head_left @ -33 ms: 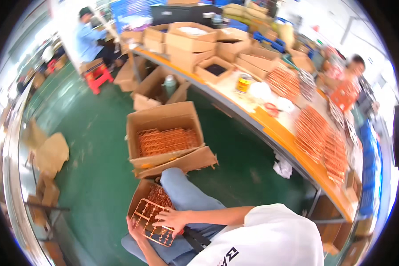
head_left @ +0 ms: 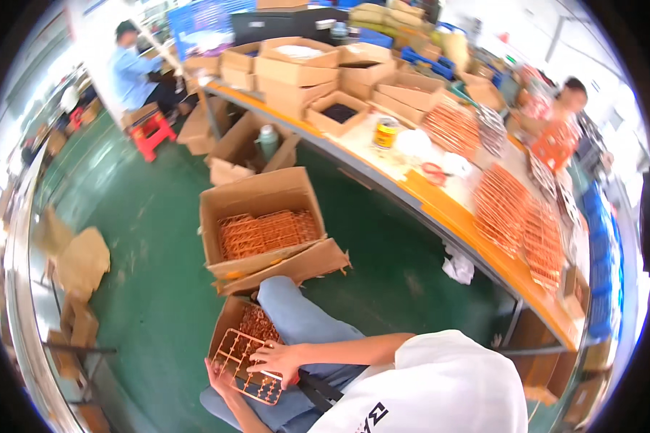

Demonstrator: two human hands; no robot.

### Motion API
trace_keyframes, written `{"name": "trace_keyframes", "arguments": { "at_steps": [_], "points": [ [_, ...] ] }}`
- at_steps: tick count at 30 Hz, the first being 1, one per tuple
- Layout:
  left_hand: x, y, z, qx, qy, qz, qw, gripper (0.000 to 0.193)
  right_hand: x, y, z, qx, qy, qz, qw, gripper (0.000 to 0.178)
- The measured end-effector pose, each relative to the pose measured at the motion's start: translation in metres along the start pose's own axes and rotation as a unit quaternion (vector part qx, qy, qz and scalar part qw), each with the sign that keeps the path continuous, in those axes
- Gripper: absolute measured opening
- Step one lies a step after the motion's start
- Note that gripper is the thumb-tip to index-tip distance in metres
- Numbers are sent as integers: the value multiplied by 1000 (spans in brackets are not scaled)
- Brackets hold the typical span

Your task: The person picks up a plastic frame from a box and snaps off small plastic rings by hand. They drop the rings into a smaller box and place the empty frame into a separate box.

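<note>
A copper-coloured sprue frame (head_left: 247,366), a lattice with small parts on its bars, lies tilted over my lap and the near edge of a small carton. My left hand (head_left: 219,377) grips its left edge. Over the frame's right side my right hand (head_left: 276,359) is bent, fingertips at the bars. A pale strip and a bit of red show under its palm; what that hand holds is hidden. Small loose copper-coloured pieces (head_left: 258,322) fill the small carton (head_left: 228,315) beside my knee.
Ahead stands a large open carton (head_left: 257,185) with stacked copper-coloured frames (head_left: 267,232). A long table (head_left: 440,206) runs along the right, bearing more frames (head_left: 500,206), a yellow can (head_left: 385,133) and cartons. One person (head_left: 556,137) is beyond it; another sits on a red stool (head_left: 152,136).
The whole view has shifted slightly, with the room sliding a little left. Both hands and the sprue frame keep nearly the same pose.
</note>
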State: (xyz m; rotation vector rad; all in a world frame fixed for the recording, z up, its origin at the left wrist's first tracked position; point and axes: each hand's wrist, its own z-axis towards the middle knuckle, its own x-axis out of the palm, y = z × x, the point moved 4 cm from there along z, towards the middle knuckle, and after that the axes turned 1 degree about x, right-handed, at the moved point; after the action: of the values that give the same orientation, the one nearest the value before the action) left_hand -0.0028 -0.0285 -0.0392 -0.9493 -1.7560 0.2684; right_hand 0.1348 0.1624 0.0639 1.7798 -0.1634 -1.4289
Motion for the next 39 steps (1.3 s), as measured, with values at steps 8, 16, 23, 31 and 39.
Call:
{"name": "trace_keyframes", "arguments": {
  "at_steps": [8,16,23,31,39],
  "points": [
    [18,26,22,-64,109,-31,992,59,-28,4,-26,64,-58,-80,993,106],
    [-22,76,105,-405,448,-179,777,64,-169,29,-219,107,-252,262,925,91],
    [-29,71,106,-493,175,-619,586,58,-307,54,-428,358,-435,70,824,86],
    [43,6,62,-147,82,-957,236,54,-409,-131,-643,616,-341,-267,658,74],
    [-61,-53,-36,169,-6,-985,-17,54,-447,-135,-529,463,-201,-567,651,41]
  ]
}}
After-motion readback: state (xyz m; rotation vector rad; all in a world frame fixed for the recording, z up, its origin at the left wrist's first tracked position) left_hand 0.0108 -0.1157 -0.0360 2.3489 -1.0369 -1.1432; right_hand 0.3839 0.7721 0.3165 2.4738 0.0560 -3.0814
